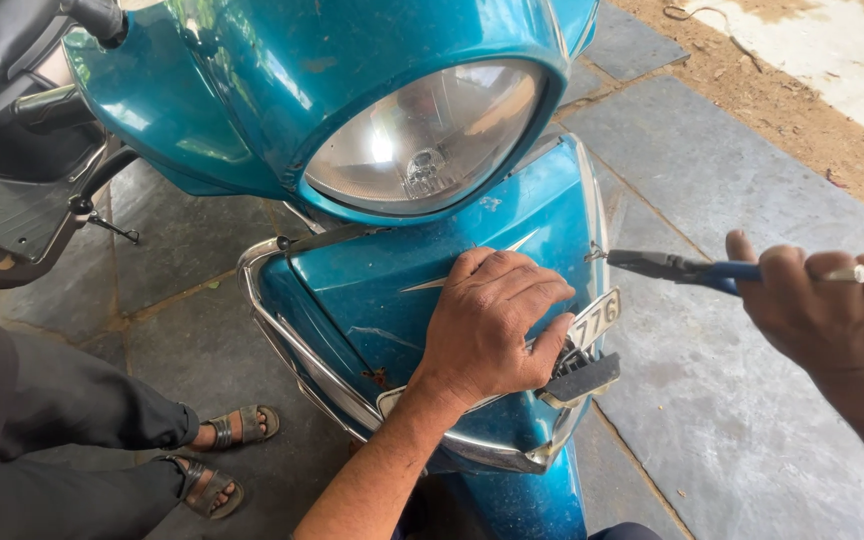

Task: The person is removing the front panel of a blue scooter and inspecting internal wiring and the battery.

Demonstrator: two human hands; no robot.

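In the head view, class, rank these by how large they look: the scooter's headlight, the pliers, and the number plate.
1. Headlight, clearly the largest.
2. Pliers, held in the right hand; part of the handles is hidden in the grip.
3. Number plate, smallest as seen, but the left hand covers much of it, so this rank is unsure.

Grey stone-slab floor [752,400], sandy edge [792,110]
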